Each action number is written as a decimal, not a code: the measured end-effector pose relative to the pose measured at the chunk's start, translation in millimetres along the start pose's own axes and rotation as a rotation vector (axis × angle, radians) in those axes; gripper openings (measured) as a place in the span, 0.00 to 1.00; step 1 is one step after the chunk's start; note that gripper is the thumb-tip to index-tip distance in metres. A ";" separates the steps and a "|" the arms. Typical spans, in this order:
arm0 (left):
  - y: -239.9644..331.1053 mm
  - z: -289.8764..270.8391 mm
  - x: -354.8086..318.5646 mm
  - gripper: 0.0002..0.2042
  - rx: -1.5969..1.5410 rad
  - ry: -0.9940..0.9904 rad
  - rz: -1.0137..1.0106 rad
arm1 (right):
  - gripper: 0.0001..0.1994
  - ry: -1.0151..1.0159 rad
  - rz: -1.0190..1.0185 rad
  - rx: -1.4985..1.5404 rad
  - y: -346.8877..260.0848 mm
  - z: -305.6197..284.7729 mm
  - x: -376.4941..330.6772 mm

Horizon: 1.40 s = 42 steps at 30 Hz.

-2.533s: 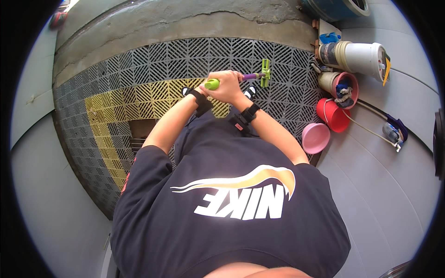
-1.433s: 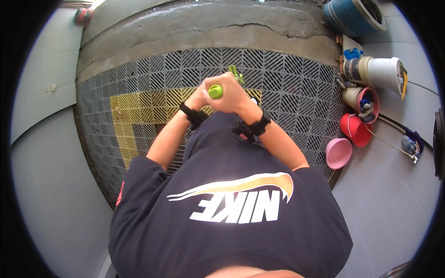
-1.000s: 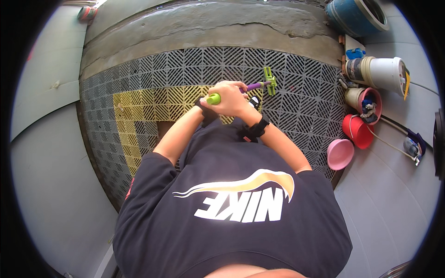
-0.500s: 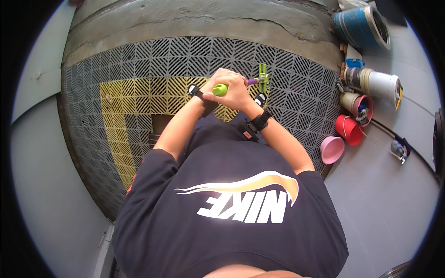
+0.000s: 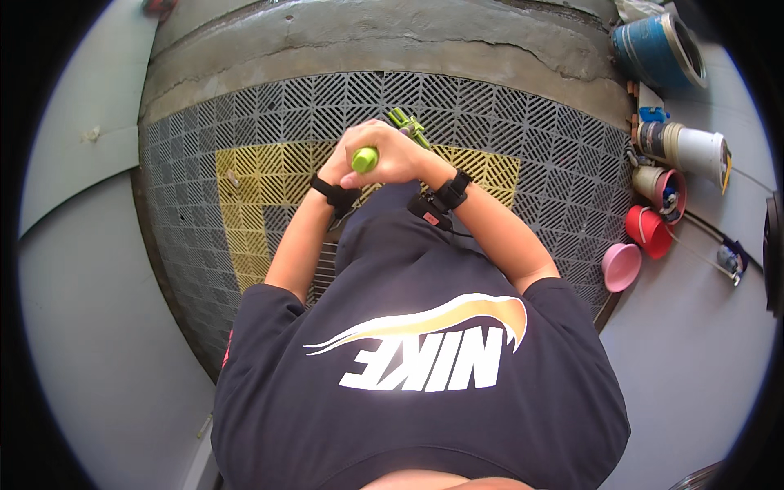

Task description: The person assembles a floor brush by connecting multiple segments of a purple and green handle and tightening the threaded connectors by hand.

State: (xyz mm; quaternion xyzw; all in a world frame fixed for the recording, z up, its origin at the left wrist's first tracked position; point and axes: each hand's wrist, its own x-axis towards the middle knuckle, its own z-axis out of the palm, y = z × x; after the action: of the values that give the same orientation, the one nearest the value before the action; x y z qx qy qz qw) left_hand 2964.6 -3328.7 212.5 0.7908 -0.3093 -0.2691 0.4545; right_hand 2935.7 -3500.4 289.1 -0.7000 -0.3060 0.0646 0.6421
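Observation:
Both my hands are clasped together on a long-handled cleaning tool with a lime-green grip end (image 5: 365, 159). My left hand (image 5: 341, 166) wraps the handle from the left, and my right hand (image 5: 402, 153) closes over it from the right. Black bands sit on both wrists. The tool's green head (image 5: 408, 125) shows just beyond my knuckles, resting on the grey and yellow plastic grid floor tiles (image 5: 253, 175). The shaft between grip and head is hidden behind my hands.
A concrete kerb (image 5: 367, 45) runs along the far edge of the tiles. At the right stand a blue barrel (image 5: 657, 49), a white container (image 5: 690, 151), a red bucket (image 5: 649, 231) and a pink bowl (image 5: 621, 265). Smooth grey floor (image 5: 82, 310) lies to the left.
The tool's green head has swung from the right of my hands to straight beyond them, and the purple shaft is now hidden. Both hands keep their grip.

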 end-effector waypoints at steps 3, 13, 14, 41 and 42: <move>11.9 13.2 7.9 0.13 0.000 -0.070 0.022 | 0.14 0.157 -0.042 -0.026 -8.9 -9.0 -31.3; 70.1 100.8 43.1 0.11 0.246 0.028 0.287 | 0.13 0.532 0.031 0.038 -54.6 -42.0 -147.6; 73.0 107.4 43.2 0.11 0.371 0.051 0.360 | 0.13 0.504 0.034 0.177 -54.0 -47.2 -157.2; 0.9 23.7 -56.1 0.14 0.207 -0.096 0.240 | 0.09 0.423 0.126 0.259 -55.4 66.0 -48.8; -5.1 9.3 -63.7 0.15 0.180 -0.014 0.264 | 0.09 0.390 0.100 0.230 -54.7 71.9 -28.5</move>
State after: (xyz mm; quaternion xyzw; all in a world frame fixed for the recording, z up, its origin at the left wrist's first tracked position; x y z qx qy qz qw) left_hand 2917.0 -3285.1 213.0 0.7788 -0.4366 -0.1840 0.4111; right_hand 2859.1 -3453.8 319.8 -0.6358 -0.1318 -0.0057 0.7605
